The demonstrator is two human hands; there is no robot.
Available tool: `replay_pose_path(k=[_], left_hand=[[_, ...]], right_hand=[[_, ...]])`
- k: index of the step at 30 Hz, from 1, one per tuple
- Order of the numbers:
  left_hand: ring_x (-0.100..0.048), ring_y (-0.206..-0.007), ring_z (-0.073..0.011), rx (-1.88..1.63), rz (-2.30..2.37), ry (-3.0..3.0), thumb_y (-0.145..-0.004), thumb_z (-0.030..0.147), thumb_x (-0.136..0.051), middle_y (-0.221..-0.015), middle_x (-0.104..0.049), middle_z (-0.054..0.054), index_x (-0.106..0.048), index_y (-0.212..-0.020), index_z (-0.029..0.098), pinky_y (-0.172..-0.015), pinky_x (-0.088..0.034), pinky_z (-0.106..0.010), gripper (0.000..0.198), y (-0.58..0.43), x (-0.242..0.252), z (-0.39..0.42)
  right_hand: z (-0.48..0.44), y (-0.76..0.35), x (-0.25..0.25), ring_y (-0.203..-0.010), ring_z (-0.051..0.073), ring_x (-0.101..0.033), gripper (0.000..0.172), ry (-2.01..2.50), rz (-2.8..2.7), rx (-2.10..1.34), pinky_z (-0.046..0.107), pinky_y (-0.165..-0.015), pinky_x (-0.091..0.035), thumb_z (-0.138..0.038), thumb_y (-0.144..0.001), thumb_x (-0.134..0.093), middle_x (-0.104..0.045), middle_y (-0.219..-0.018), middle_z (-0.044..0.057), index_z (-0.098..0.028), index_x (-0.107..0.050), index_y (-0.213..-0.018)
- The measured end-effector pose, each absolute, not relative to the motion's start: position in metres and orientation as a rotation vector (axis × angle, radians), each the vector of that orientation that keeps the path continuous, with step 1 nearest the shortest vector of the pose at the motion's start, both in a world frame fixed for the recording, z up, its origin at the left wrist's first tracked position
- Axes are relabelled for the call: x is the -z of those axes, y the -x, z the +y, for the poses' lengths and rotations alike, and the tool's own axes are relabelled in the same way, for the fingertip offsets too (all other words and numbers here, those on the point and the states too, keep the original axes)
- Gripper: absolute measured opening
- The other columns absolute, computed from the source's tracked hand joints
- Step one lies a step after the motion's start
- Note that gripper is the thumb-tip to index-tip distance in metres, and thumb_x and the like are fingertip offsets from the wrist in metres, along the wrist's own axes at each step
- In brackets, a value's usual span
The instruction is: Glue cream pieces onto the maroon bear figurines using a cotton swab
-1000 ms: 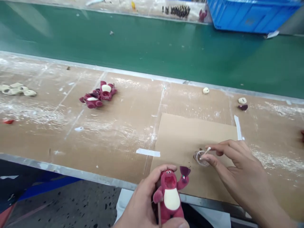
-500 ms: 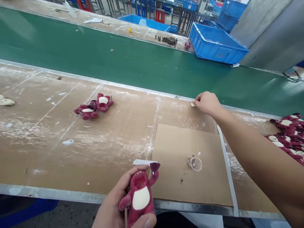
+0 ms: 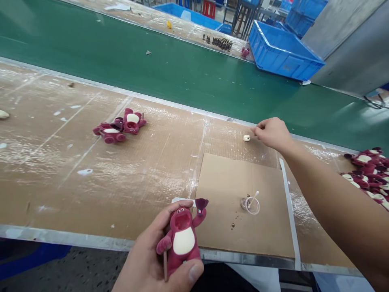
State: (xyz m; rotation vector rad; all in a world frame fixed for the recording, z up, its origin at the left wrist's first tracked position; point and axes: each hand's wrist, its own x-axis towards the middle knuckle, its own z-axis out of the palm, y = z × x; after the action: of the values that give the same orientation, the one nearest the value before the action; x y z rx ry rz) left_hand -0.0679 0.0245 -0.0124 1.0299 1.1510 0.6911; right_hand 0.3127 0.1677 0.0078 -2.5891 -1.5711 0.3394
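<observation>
Left hand (image 3: 152,263) is closed around a magenta flocked bear figure with a cream belly (image 3: 181,240). The thumb runs across its base and the fingers wrap behind its back. The bear is upright and faces the camera, right at the near edge of the cardboard-covered bench (image 3: 136,190), with one arm raised. A thin brown stick (image 3: 165,265) runs down beside its lowered arm.

Right hand (image 3: 272,133) is stretched out to the far side of the bench, fingers curled in, thumb and forefinger tips nearly together. Those tips are just beside a small cream oval piece (image 3: 246,138) lying flat on the bench. Can't tell if they touch it, or if anything sits in the pinch.

Between the two hands is a loose brown cardboard sheet (image 3: 225,182) with a small clear plastic cup (image 3: 251,205) on it, and a white swab leaning in the cup.

Two more magenta bears (image 3: 120,126) lie on their backs further left, touching each other. A heap of the same bears (image 3: 369,170) sits at the right edge. Beyond the bench is a green conveyor belt (image 3: 182,69), then a blue plastic crate (image 3: 282,52).
</observation>
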Motion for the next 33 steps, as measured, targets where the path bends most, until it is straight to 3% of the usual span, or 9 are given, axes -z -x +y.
replay_pose_path(k=[3,8,12,17,20,22,28,33], left_hand=[[-0.076,-0.082,-0.0227,-0.656,1.127,-1.032,-0.07,0.06,-0.093,-0.11,-0.08,-0.003,-0.068,-0.136,0.035,-0.07,-0.065,-0.028,0.075,0.069,0.011,0.026],[-0.076,-0.082,-0.0281,-0.588,1.111,-1.095,-0.07,0.056,-0.094,-0.079,-0.07,-0.001,-0.068,-0.138,0.032,-0.059,-0.062,-0.028,0.076,0.068,0.009,0.028],[-0.071,-0.075,-0.0218,-0.597,1.072,-1.186,-0.076,0.056,-0.09,-0.082,-0.069,0.001,-0.062,-0.139,0.033,-0.062,-0.059,-0.027,0.073,0.059,0.011,0.024],[-0.062,-0.061,-0.0144,-0.486,0.911,-1.27,-0.082,0.044,-0.088,-0.08,-0.073,0.003,-0.05,-0.143,0.029,-0.06,-0.054,-0.024,0.074,0.048,0.008,0.016],[-0.066,-0.064,-0.0151,-0.436,0.883,-1.241,-0.082,0.039,-0.088,-0.082,-0.077,0.002,-0.048,-0.144,0.027,-0.063,-0.056,-0.025,0.075,0.042,0.001,0.011],[-0.069,-0.066,-0.0157,-0.432,0.869,-1.255,-0.082,0.038,-0.088,-0.084,-0.077,0.003,-0.051,-0.143,0.027,-0.065,-0.057,-0.026,0.072,0.037,-0.004,0.007],[-0.076,-0.104,-0.0285,-0.505,0.888,-1.434,-0.075,0.036,-0.088,-0.119,-0.079,-0.005,-0.061,-0.13,0.027,-0.077,-0.061,-0.033,0.062,0.023,-0.012,-0.01],[-0.077,-0.087,-0.0259,-0.473,0.948,-1.622,-0.072,0.032,-0.086,-0.107,-0.08,-0.002,-0.059,-0.129,0.026,-0.079,-0.061,-0.038,0.063,0.014,-0.015,-0.028]], right_hand=[[0.159,-0.315,-0.011,-0.094,0.018,-0.07,0.013,2.428,-1.708,-0.367,0.037,-0.094,-0.059,-0.027,-0.107,-0.069,-0.075,-0.104,0.004,-0.017,-0.075,-0.112],[0.156,-0.316,-0.001,-0.098,0.02,-0.07,0.005,2.361,-1.836,-0.459,0.042,-0.102,-0.056,-0.019,-0.101,-0.073,-0.076,-0.1,0.003,-0.018,-0.078,-0.103],[0.16,-0.317,0.008,-0.095,0.02,-0.068,0.006,2.344,-1.821,-0.411,0.039,-0.096,-0.056,-0.022,-0.101,-0.073,-0.074,-0.098,0.004,-0.017,-0.076,-0.098],[0.118,-0.276,-0.018,-0.065,0.02,-0.059,0.018,2.247,-1.665,-0.317,0.033,-0.061,-0.044,-0.02,-0.102,-0.059,-0.068,-0.076,0.005,-0.016,-0.076,-0.099],[0.054,-0.229,-0.039,-0.077,0.017,-0.064,0.011,1.784,-1.821,-0.213,0.03,-0.068,-0.049,-0.025,-0.103,-0.064,-0.072,-0.088,0.002,-0.022,-0.074,-0.101],[0.012,-0.2,-0.043,-0.086,0.013,-0.066,0.013,1.488,-1.962,-0.241,0.024,-0.073,-0.051,-0.019,-0.107,-0.06,-0.071,-0.098,0.001,-0.023,-0.072,-0.103],[-0.049,-0.169,-0.026,-0.093,0.013,-0.063,0.021,1.388,-1.94,-0.314,0.023,-0.079,-0.054,-0.003,-0.105,-0.054,-0.065,-0.1,0.004,-0.018,-0.068,-0.11],[-0.069,-0.178,-0.025,-0.09,0.016,-0.058,0.023,1.376,-2.01,-0.202,0.03,-0.078,-0.053,0.001,-0.103,-0.055,-0.065,-0.101,0.005,-0.017,-0.065,-0.112]])
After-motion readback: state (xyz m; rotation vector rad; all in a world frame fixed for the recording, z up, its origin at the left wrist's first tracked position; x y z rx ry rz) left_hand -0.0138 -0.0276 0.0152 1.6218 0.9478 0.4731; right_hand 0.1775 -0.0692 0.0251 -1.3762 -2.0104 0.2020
